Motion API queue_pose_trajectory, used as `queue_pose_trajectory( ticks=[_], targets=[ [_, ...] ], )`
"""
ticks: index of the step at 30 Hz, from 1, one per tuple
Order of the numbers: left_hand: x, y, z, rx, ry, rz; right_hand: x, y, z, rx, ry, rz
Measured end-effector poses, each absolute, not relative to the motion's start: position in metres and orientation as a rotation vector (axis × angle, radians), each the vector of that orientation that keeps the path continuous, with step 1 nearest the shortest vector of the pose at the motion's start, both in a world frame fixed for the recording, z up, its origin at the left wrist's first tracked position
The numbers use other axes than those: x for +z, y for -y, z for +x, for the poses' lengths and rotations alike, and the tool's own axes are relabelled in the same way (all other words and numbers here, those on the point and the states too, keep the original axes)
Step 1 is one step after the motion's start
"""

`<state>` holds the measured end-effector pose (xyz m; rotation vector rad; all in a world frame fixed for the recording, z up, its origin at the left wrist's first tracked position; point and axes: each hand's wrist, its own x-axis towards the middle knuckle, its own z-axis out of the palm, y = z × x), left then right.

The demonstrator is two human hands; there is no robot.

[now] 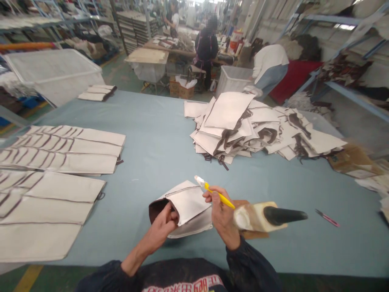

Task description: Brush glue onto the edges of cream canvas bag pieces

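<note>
A cream fabric pouch (190, 202) with dark brown edging lies on the table in front of me, its dark-lined mouth spread apart on the left. My left hand (165, 223) grips the pouch at that mouth, with some fingers hidden inside. In my right hand (221, 207) is a yellow-handled brush (223, 199), its tip coated white and held just above the pouch's right side. Right of that hand, a cream container (258, 217) with white paste in it rests on brown cardboard (255, 235). A black tapered part (284, 215) lies across the container's right end.
Flat cream pouches lie in overlapping rows (60, 150) at left. A loose heap of pouches (231, 117) sits at the back right. Pink-handled snips (327, 218) lie at right, near a cardboard box (352, 160). Other people (206, 44) are beyond the table.
</note>
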<state>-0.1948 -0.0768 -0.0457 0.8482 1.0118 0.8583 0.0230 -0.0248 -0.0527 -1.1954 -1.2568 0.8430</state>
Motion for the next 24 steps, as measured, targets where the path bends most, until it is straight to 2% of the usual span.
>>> queue_pose_trajectory(
  ticks=[4,15,19,24],
  targets=[
    [-0.042,0.072,-0.205,0.781,-0.935,0.863,-0.061,0.013,0.008,0.941,1.275,-1.173],
    [-0.065,0.050,-0.202,0.718,-1.713,1.415,-0.068,0.015,-0.009,1.022,0.960,-1.232],
    [-0.061,0.042,-0.214,0.739,-1.689,1.394,-0.052,0.018,0.004,1.067,0.924,-1.234],
    [-0.031,0.032,-0.214,0.832,-1.378,1.201,-0.027,0.023,0.008,1.137,0.936,-1.191]
  ],
)
